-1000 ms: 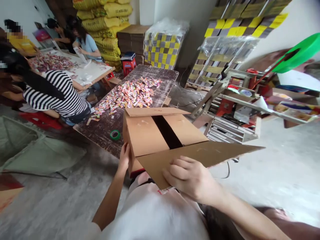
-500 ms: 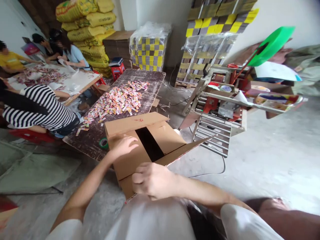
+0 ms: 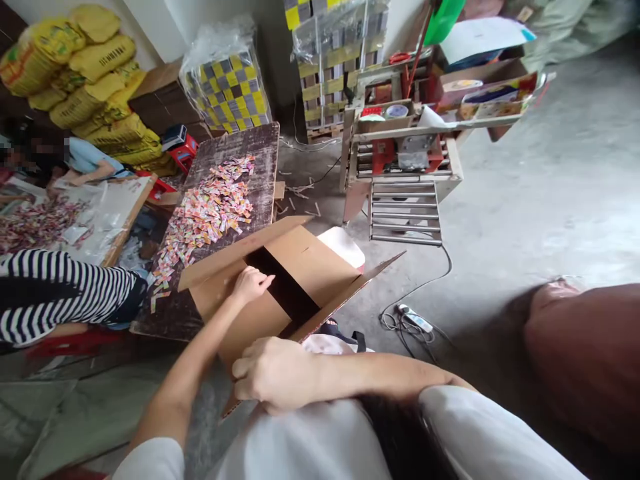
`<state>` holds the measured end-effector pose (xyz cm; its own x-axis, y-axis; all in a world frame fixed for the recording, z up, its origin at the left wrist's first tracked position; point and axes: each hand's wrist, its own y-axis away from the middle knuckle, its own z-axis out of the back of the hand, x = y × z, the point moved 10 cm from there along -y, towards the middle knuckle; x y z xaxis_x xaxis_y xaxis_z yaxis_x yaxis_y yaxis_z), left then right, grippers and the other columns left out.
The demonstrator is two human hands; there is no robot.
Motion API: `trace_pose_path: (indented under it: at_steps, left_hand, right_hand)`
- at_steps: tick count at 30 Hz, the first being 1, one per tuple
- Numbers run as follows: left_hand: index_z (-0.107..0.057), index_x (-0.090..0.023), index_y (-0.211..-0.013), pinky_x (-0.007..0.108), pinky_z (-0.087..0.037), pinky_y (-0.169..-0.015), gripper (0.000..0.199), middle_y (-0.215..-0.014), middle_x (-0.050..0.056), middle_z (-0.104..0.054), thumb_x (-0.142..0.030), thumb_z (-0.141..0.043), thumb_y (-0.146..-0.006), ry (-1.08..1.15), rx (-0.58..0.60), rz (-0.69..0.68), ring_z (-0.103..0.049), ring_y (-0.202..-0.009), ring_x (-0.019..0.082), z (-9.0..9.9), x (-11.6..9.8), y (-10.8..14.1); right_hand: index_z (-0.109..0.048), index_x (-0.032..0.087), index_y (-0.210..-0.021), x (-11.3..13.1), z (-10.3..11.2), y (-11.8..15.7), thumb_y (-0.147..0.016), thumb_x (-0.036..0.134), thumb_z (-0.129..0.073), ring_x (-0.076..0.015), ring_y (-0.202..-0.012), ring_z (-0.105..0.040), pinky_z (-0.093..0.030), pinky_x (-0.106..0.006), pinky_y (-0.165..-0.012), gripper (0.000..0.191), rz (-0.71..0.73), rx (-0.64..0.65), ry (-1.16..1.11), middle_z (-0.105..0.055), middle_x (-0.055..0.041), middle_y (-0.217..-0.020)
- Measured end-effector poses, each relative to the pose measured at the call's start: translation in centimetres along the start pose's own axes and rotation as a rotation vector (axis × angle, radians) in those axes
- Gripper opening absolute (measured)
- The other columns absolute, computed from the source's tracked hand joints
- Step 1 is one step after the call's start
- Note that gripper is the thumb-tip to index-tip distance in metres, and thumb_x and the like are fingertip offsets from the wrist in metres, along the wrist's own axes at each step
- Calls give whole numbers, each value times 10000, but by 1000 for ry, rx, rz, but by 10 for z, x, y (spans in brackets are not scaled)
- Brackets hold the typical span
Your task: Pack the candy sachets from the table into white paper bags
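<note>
A brown cardboard box [image 3: 313,263] is in front of my body, tilted, with its outer flaps spread. Its two inner flaps leave a dark gap between them. My left hand [image 3: 251,285] is curled over the edge of the left inner flap, fingertips at the gap. Close to my body, my right hand [image 3: 277,373] is closed at the near outer flap, its fingertips mostly hidden behind the knuckles. Beyond the box, a heap of small printed sachets [image 3: 210,210] lies on a dark worn table [image 3: 263,150].
To the right stands a roller machine [image 3: 405,210] holding boxes and tape. A power strip [image 3: 415,319] and cables lie on the floor. A white stool [image 3: 343,247] is behind the box. A person in stripes [image 3: 75,290] sits at left. Yellow sacks [image 3: 100,60] are piled behind.
My left hand has moved from lying open on the inner flap to curling over its edge at the gap. The gap has widened. My view has turned right and down.
</note>
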<state>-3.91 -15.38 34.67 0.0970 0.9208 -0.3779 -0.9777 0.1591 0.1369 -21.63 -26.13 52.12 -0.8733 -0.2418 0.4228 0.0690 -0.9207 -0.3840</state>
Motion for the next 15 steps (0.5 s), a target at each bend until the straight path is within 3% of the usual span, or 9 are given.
trace_pose_path:
  at_steps: [3, 6, 11, 13, 15]
  left_hand:
    - [-419, -239, -418, 344, -397, -805, 536, -497, 30, -478, -473, -442, -900, -46, -118, -40, -469, -571, 170, 37, -2, -1]
    - [-372, -240, -410, 340, -388, -723, 554, -462, 18, -435, -502, -453, -891, -91, -316, -71, -414, -519, 160, 92, 3, 12]
    - [-481, -243, -482, 374, -401, -732, 573, -429, 23, -465, -470, -284, -970, -85, -812, -166, -465, -508, 171, 208, 16, 84]
    - [-536, -244, -535, 382, -409, -727, 572, -424, 22, -474, -474, -256, -977, -78, -857, -214, -491, -510, 181, 230, 15, 116]
    - [-591, -252, -595, 391, -423, -732, 546, -457, 29, -511, -499, -272, -963, -94, -799, -224, -519, -537, 195, 237, 9, 143]
  right_hand:
    - [-662, 200, -842, 7, 6, -4, -856, 217, -605, -164, -777, -540, -408, -323, -705, 61, 49, -6, 44, -639, -9, -905]
    - [-659, 204, -819, 4, 12, -4, -846, 211, -600, -165, -764, -537, -394, -327, -677, 65, 67, -31, 68, -631, -9, -886]
    - [-642, 212, -862, -21, 27, 19, -874, 257, -557, -167, -722, -492, -364, -327, -665, 97, -29, -175, 147, -590, -9, -821]
    - [-625, 204, -851, -26, 29, 32, -899, 229, -497, -164, -702, -468, -358, -323, -676, 138, -34, -254, 176, -569, -13, -791]
    - [-611, 194, -845, -29, 23, 41, -901, 179, -450, -162, -688, -453, -352, -318, -681, 171, -39, -304, 187, -547, -16, -764]
